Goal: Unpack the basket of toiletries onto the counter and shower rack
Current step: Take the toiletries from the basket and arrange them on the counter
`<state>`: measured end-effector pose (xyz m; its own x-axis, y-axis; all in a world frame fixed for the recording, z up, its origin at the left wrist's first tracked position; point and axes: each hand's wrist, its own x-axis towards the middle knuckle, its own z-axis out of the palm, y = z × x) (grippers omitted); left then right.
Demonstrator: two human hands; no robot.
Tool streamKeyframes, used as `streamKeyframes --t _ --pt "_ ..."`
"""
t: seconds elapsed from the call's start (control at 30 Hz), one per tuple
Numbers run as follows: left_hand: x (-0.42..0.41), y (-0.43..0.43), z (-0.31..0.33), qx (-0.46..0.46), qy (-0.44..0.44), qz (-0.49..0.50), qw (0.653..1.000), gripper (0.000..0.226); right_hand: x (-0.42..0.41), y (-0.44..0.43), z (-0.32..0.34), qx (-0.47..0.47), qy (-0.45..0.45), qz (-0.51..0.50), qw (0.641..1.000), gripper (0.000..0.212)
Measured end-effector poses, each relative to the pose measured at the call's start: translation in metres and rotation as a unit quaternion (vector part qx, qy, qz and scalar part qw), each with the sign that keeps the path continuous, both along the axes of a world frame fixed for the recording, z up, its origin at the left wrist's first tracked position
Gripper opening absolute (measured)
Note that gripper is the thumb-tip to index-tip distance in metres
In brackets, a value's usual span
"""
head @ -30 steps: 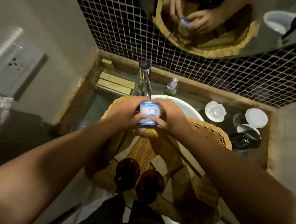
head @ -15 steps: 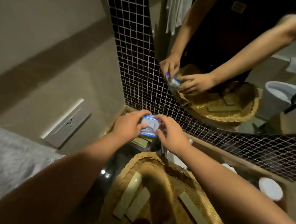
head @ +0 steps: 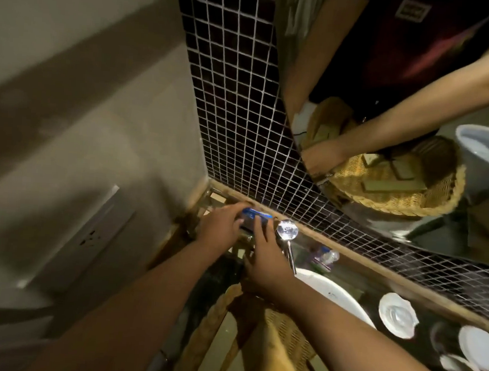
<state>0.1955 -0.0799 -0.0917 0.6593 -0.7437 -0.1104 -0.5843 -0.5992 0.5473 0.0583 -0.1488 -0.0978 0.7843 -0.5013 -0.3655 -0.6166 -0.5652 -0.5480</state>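
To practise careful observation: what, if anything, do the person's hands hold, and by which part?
A small blue-and-white packet: the left hand grips its left end, and the right hand lays fingers on its right end. Blur hides whether they pinch.
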Motion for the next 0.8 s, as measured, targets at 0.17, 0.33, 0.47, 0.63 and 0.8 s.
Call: streamKeyframes --t 0.17,0.33,0.47,0.63,0.8 --pt "0.012 -0.011 -0.018 0.002 -0.034 0.004 0.999 0.031 0.008 -0.003 -0.016 -0.005 0.003 -0.005 1.0 0.096" --pt "0.016 -0.016 -0.04 0.04 -0.024 -0.012 0.999 0.03 0.014 -0.005 -0.026 -0.005 0.037 -0.014 0.999 0.086" --pt "0.015 -0.017 -0.054 0.082 -0.005 -0.016 0.997 0.035 0.011 0.002 -0.033 -0.013 0.048 0.017 0.999 0.079" --pt "0.017 -0.012 -0.068 0.09 -0.036 -0.033 0.995 0.035 0.011 0.007 -0.027 -0.051 0.053 0.017 0.997 0.064" --pt "0.021 -0.007 -0.079 0.075 -0.056 -0.043 0.995 0.035 0.016 0.01 -0.028 -0.055 0.044 -0.002 0.998 0.069"
